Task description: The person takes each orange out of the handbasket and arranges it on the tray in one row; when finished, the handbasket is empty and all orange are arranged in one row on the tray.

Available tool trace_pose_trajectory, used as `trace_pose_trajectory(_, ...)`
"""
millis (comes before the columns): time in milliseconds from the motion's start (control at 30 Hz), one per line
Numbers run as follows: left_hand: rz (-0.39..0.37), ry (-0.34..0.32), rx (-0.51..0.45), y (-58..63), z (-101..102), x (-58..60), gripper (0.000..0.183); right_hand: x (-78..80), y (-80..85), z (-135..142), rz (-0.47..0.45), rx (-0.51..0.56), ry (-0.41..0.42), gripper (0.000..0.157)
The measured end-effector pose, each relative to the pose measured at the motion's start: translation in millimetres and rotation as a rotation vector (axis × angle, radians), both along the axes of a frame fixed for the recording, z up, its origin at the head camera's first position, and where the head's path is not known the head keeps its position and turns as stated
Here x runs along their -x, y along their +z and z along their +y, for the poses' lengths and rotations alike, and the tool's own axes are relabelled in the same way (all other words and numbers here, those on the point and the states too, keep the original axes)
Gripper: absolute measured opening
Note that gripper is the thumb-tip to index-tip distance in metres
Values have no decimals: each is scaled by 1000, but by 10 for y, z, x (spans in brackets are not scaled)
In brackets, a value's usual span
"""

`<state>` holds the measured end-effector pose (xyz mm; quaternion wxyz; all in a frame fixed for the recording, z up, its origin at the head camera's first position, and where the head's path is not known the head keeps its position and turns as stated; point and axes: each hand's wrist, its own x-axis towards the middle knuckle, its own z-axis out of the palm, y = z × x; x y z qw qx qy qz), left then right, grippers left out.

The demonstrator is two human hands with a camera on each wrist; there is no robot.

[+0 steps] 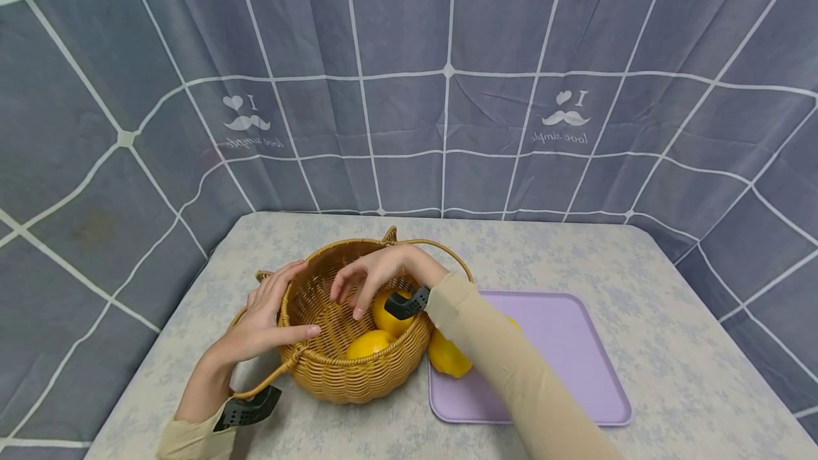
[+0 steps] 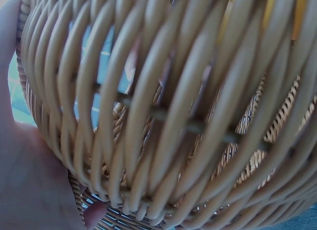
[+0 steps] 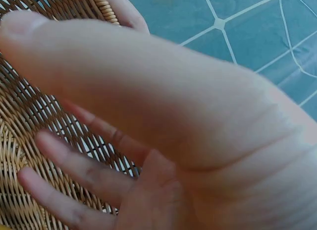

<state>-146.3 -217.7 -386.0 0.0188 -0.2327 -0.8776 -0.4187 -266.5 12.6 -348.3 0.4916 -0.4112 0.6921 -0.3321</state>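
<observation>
basket (image 1: 358, 387) on table (image 1: 549, 254), curtain (image 1: 402, 119) behind

- Head view: bright, even light; curtain (image 1: 409, 119) lines bend toward the edges.
- Left wrist view: dimmer; close basket weave (image 2: 198, 91) slightly soft.
- Right wrist view: bluish; near thumb (image 3: 124, 76) blurred.

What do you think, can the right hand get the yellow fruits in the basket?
Probably yes: the right hand looks empty over the open basket, with the yellow fruits close by and no lid in the way.
</observation>
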Motion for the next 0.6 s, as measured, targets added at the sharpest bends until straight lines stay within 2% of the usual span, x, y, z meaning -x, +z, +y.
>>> trace_pose_trajectory(600, 5, 1, 0, 7, 3, -2, 93, 2, -18, 9, -21, -63, 40, 62)
